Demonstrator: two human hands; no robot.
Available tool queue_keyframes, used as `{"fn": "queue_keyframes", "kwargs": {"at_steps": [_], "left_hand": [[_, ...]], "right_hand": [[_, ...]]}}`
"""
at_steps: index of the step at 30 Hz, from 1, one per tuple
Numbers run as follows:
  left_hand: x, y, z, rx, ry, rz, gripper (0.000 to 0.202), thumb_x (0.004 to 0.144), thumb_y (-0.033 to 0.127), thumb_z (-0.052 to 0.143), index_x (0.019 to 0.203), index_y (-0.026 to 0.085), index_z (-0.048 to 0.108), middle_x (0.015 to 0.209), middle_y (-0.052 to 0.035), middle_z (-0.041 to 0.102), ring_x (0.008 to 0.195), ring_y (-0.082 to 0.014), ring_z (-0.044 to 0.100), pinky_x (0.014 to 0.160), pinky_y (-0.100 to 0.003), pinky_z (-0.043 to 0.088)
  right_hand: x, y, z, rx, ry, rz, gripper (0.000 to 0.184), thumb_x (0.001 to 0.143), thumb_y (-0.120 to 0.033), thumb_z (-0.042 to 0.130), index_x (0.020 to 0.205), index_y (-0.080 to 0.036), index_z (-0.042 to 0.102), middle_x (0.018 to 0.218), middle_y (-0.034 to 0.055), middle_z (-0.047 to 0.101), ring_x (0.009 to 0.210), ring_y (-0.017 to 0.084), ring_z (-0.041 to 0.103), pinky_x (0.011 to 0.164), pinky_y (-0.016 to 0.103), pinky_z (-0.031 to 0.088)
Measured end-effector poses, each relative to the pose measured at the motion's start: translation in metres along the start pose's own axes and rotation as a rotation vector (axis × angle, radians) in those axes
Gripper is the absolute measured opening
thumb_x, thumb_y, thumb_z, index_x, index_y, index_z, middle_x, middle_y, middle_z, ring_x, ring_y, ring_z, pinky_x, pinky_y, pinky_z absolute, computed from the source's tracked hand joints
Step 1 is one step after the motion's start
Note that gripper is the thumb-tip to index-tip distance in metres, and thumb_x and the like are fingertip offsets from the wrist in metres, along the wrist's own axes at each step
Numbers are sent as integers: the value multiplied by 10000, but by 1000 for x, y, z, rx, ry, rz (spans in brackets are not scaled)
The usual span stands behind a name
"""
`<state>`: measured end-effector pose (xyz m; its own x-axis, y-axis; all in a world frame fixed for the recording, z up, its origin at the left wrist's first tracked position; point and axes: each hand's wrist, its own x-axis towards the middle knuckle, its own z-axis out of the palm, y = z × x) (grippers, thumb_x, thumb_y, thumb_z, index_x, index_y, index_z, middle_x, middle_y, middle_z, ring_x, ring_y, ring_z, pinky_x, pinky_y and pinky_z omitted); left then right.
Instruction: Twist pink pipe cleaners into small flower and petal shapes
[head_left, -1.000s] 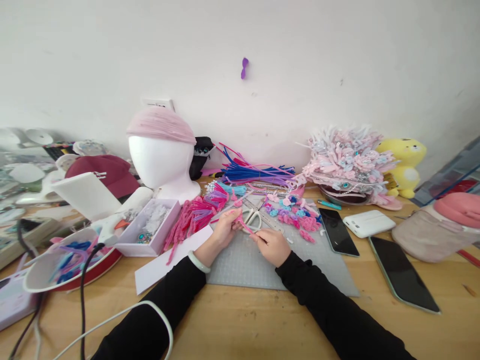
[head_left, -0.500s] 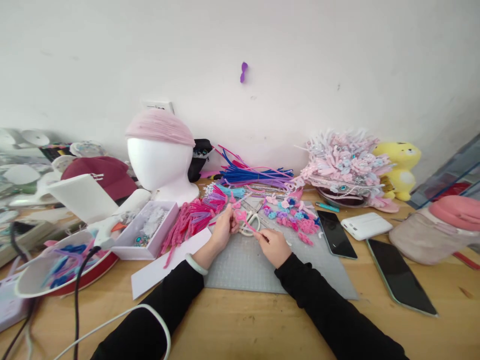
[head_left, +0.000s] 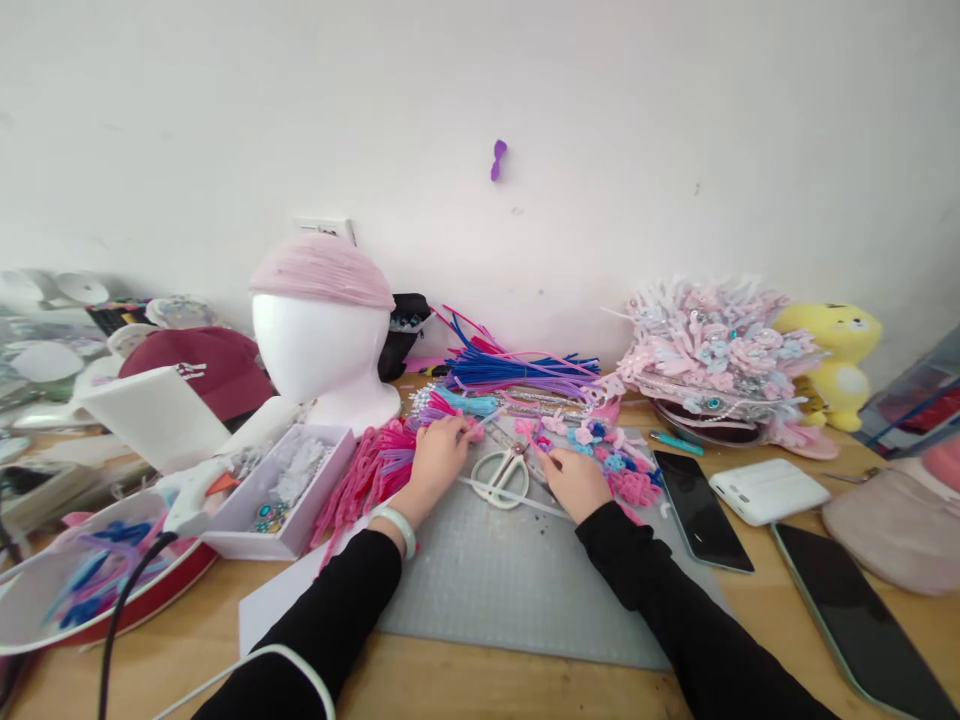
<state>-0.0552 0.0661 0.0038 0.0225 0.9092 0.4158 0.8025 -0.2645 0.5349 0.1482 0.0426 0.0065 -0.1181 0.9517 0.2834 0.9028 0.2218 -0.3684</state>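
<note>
My left hand (head_left: pixel 441 455) is at the left of the work area, its fingers apart and reaching down beside a bundle of pink and purple pipe cleaners (head_left: pixel 401 450). Bits of pink pipe cleaner lie at its fingertips. Over the right part of the grey cutting mat (head_left: pixel 517 590), my right hand (head_left: pixel 576 482) pinches a small pink pipe-cleaner flower (head_left: pixel 529 430) by its stem. White-handled scissors (head_left: pixel 501 478) lie between the hands, with a thin pale strip (head_left: pixel 517 497) across the handles. Finished pink, blue and purple pipe-cleaner flowers (head_left: pixel 619 460) lie behind my right hand.
A white mannequin head (head_left: pixel 307 345) stands back left, near a lilac box of beads (head_left: pixel 274 545) and a glue gun (head_left: pixel 199 495). Long blue pipe cleaners (head_left: pixel 517 368) lie at the wall. Two phones (head_left: pixel 701 510), a white power bank (head_left: pixel 769 490) and a decorated headpiece (head_left: pixel 712 350) are right.
My hands have come apart. The left has let go of the pink flower and moved left to the pipe cleaners; the right has moved right with the flower. The view has tilted slightly.
</note>
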Motion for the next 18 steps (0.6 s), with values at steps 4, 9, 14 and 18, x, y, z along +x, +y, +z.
{"fn": "queue_keyframes", "kwargs": {"at_steps": [4, 9, 14, 18], "left_hand": [[2, -6, 0, -385, 191, -201, 170, 764, 282, 402, 630, 190, 454, 598, 12, 497, 603, -149, 470, 594, -254, 328], [0, -10, 1, -451, 317, -276, 173, 796, 335, 329, 703, 208, 400, 590, 26, 464, 556, -142, 459, 561, -244, 331], [-3, -1, -3, -59, 186, -126, 130, 758, 297, 422, 687, 197, 464, 681, -18, 540, 675, -181, 497, 666, -293, 310], [-7, 4, -2, 252, 69, -70, 61, 712, 210, 458, 685, 189, 509, 809, -54, 557, 832, -224, 475, 756, -361, 271]], "right_hand": [[6, -2, 2, 1, 14, 18, 361, 800, -346, 392, 514, -179, 534, 489, 30, 552, 469, 121, 464, 460, 246, 211], [10, -8, 2, -13, -11, 3, 356, 806, -341, 387, 537, -177, 552, 520, 36, 574, 490, 124, 486, 458, 249, 209], [20, -13, 3, -88, 14, -21, 352, 816, -328, 377, 556, -177, 561, 561, 57, 600, 522, 143, 519, 461, 254, 214], [23, -13, 7, -127, 42, -32, 348, 819, -322, 373, 574, -174, 570, 584, 70, 609, 540, 157, 534, 474, 258, 232]]}}
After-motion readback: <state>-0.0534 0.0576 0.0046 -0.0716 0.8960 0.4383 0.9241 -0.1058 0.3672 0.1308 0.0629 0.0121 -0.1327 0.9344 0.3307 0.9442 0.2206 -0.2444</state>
